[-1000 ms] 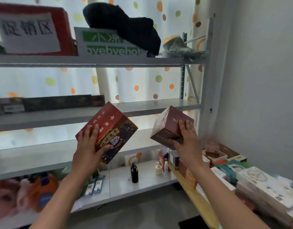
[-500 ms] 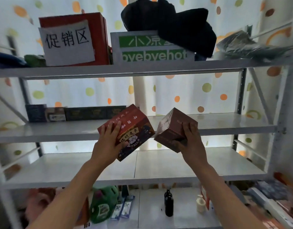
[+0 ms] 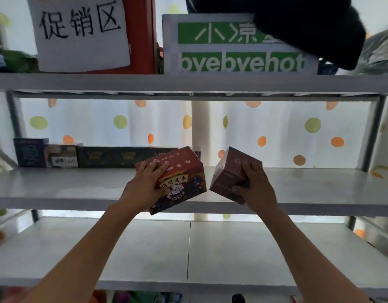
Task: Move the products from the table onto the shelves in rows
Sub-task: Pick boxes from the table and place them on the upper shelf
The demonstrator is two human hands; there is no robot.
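On the middle shelf [image 3: 298, 184], at its far left, a row of dark boxes [image 3: 83, 155] already stands along the back edge, its right end partly hidden behind the box in the left hand. The left hand [image 3: 142, 189] holds a red box with a cat picture [image 3: 180, 180]; its fingers [image 3: 154, 166] lie across the top face and the thumb lies on the front face, so the hand is closed on the box. This box is tilted, its long axis running left to right and rising toward the right, roughly in line with the row. It hangs in the air over the front of the shelf, just beside the row's right end, and so appears the nearer of the two to the open place. To the right, apart by a narrow gap, the right hand [image 3: 254, 189] grips a plain brown box [image 3: 230, 173], fingers [image 3: 251, 167] over the upper face and thumb below. This box is turned corner-forward and tilted, also in the air above the shelf front. The likely next move is to level the red box and slide it back to continue the row; the brown box would then follow on its right.
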